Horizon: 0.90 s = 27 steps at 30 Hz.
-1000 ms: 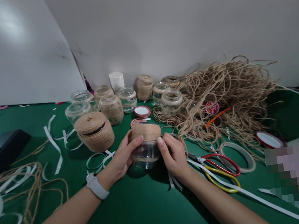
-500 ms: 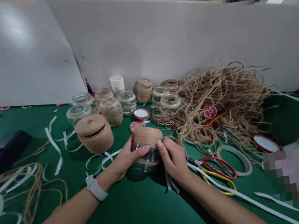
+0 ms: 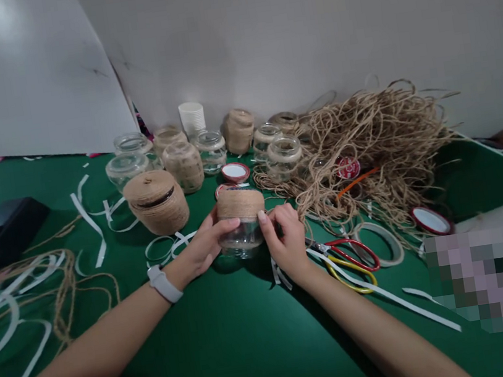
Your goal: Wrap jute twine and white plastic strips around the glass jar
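Observation:
In the middle of the head view is a glass jar (image 3: pixel 242 236), its upper part wrapped in brown jute twine (image 3: pixel 240 204). My left hand (image 3: pixel 207 243) grips the jar from the left, thumb across its front. My right hand (image 3: pixel 286 233) is closed at the jar's right side, thumb tip against its edge and fingers curled. Anything between those fingers is hidden. Behind my left hand stands a jar fully wrapped in twine, with a twine-covered lid (image 3: pixel 156 203). Red-handled scissors (image 3: pixel 354 250) lie to the right of my right hand, beside yellow handles (image 3: pixel 355 280).
A large heap of loose twine (image 3: pixel 371 140) lies at the back right. Glass and wrapped jars (image 3: pixel 183 167) and stacked white cups (image 3: pixel 192 119) stand before the white panel. Around are a tape roll (image 3: pixel 395 249), white strips (image 3: pixel 89 217), a red-rimmed lid (image 3: pixel 236 172) and a black object (image 3: pixel 12 231).
The camera has tilted down, so the table sits higher in view. Both hands stay at the jar, which now looks more upright.

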Motion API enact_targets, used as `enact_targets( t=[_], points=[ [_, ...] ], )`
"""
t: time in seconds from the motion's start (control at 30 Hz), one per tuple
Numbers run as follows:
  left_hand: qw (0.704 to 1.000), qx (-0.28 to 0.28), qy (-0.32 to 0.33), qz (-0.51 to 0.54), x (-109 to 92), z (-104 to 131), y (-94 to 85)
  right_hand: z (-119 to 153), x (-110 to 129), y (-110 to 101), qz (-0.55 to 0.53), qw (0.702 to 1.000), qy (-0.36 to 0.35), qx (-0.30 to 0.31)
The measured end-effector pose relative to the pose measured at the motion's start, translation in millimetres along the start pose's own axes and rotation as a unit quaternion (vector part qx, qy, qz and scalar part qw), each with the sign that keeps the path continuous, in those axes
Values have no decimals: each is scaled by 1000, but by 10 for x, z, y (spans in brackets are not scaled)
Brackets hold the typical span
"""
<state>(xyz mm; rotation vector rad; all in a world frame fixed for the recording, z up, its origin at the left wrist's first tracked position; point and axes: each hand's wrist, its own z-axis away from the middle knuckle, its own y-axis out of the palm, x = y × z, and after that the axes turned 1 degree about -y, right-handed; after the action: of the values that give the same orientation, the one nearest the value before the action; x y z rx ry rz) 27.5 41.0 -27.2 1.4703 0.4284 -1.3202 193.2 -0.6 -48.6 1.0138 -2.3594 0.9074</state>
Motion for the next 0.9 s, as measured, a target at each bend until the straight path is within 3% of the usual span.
enact_targets(
  t=[0.27,0.53,0.9],
  points=[
    [999,31,-9,-11,-11,25,1,5,30,-41,-33,999,-40,7],
    [1000,-20,-20,-5,4,8,7,-9,56,-54,-58,997,-54,25],
    [1000,-4,-19,-19,-38,34,5,-21,66,-76,-39,997,-49,44]
  ],
)
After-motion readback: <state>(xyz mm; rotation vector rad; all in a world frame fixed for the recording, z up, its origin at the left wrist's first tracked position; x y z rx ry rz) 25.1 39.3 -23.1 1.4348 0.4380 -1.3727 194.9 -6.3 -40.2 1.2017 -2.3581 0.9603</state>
